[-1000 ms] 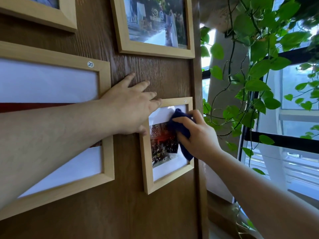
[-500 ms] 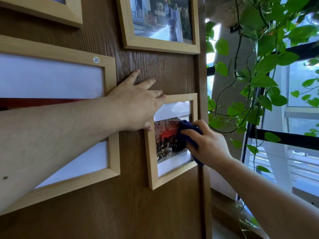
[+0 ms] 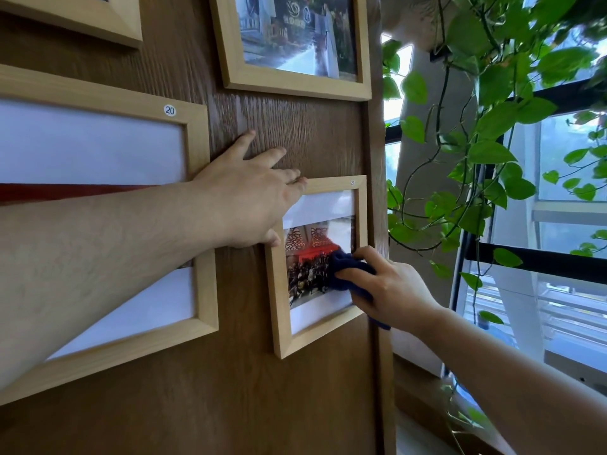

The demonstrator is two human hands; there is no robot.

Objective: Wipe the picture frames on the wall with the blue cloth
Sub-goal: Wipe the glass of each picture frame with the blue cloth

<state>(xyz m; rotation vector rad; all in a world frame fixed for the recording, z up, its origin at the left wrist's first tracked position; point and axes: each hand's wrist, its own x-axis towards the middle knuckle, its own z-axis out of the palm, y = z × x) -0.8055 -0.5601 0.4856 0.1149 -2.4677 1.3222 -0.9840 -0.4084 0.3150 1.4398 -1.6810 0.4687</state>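
Note:
A small light-wood picture frame [image 3: 281, 318] hangs on the brown wooden wall, holding a photo with red and dark tones. My right hand [image 3: 394, 290] presses a dark blue cloth [image 3: 345, 267] against the right part of its glass. My left hand [image 3: 249, 195] lies flat on the wall with fingers spread, touching the frame's top left corner. A large frame [image 3: 200, 224] labelled 20 hangs at the left, partly behind my left forearm. Another frame [image 3: 295, 85] hangs above, and a corner of a fourth frame [image 3: 108, 24] shows at the top left.
The wall panel ends at a vertical edge [image 3: 377, 224] just right of the small frame. Beyond it hang green trailing plant vines [image 3: 476, 152] before a window with black bars [image 3: 542, 264].
My right hand has slid the blue cloth down the small frame's glass, from near the top to the lower right. My left hand has stayed at the frame's corner.

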